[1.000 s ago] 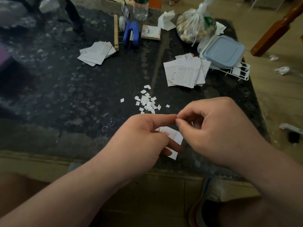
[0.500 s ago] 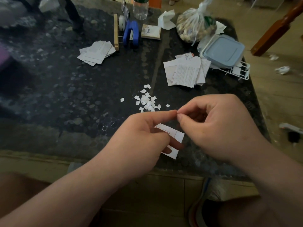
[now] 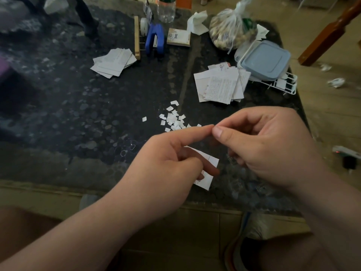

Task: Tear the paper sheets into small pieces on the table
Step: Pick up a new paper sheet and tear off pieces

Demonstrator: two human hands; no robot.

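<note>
Since half a second ago, the point where the fingertips of the two hands meet has risen slightly above the dark speckled table, and the left forefinger now lies straighter; the stacks and scraps on the table have kept their places. At the far left of the table's contents lies a fanned stack of paper sheets, its right corner just beside a wooden bar. A blue stapler stands just right of the bar, with a clear plastic bottle behind it at the far edge. Nearer the person, a loose pile of small torn pieces lies at mid-table, partly hidden by the left forefinger. The left hand is over the near edge of the table and grasps a white paper piece between thumb and curled lower fingers; the piece juts out to the right below the outstretched forefinger, clear of the table surface. The right hand has its fingers curled, with thumb and forefinger tips pressed against the tip of the left forefinger; whether a scrap is pinched there cannot be told. Beyond the right hand lies a second stack of written sheets. Behind it stands a knotted plastic bag, and to the right a blue-lidded container rests partly on a white wire rack at the table's right edge.
</note>
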